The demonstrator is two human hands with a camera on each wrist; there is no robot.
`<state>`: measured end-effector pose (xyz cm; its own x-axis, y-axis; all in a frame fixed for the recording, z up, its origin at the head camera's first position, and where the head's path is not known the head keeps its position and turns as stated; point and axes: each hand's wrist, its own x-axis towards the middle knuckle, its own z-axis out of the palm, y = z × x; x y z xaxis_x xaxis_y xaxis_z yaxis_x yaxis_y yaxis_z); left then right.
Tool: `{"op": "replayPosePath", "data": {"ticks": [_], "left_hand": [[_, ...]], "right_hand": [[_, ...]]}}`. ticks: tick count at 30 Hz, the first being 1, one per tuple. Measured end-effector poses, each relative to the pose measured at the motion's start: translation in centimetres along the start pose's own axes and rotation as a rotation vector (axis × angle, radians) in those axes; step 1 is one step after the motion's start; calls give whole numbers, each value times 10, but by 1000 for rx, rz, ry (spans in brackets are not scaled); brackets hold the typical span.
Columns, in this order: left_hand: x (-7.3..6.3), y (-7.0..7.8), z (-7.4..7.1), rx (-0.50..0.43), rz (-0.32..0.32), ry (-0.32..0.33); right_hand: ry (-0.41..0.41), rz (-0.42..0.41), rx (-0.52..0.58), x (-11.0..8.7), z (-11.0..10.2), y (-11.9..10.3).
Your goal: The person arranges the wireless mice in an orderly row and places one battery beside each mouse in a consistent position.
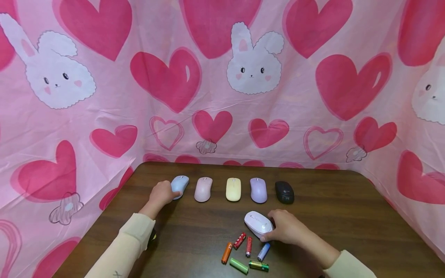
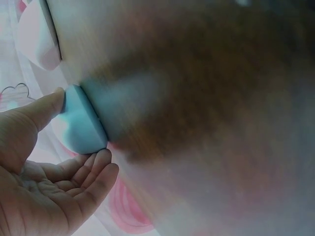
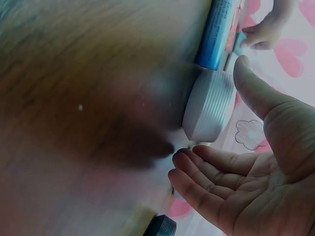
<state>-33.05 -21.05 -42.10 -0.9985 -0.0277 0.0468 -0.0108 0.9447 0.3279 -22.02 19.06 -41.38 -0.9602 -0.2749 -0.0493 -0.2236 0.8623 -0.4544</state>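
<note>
At the left end of the row of mice, my left hand (image 1: 162, 195) holds a light blue computer mouse (image 1: 180, 185) between thumb and fingers. The left wrist view shows the thumb on one side of the blue mouse (image 2: 78, 123) and the fingertips at the other. Nearer the front, my right hand (image 1: 286, 227) grips a white mouse (image 1: 258, 223) by its right end, thumb on the near side and fingers on the far side. In the right wrist view, the white mouse (image 3: 210, 105) has a ribbed end facing the palm.
Pink (image 1: 203, 189), yellow (image 1: 233, 189), purple (image 1: 258, 190) and black mice (image 1: 284, 192) continue the row on the brown table (image 1: 194, 227). Several batteries lie in front of the white mouse, among them an orange one (image 1: 227, 253) and a blue one (image 1: 264, 251).
</note>
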Motion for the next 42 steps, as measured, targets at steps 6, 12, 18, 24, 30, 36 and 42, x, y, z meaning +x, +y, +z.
{"op": "replayPosePath", "data": {"ticks": [6,12,18,24,30,36,42], "left_hand": [[1,-1,0,-13,-4,-11],[0,0,-1,-14,-12,-10],[0,1,-1,-15,-13,-6],[-1,2,-2,-19,-16,-7],[-2,3,-2,-16,-20,-5],[-1,1,-2,-15,-11,-8],[-1,2,-1,-19,-13,-9]], "right_hand": [[7,-60,-8,1,5,1],[-1,-71,-4,1,5,-1],[5,-57,-13,1,7,-3],[15,-37,-34,1,10,-4],[25,-25,-47,0,10,-6],[34,-24,-58,0,10,-7],[29,-24,-68,1,11,-7]]}}
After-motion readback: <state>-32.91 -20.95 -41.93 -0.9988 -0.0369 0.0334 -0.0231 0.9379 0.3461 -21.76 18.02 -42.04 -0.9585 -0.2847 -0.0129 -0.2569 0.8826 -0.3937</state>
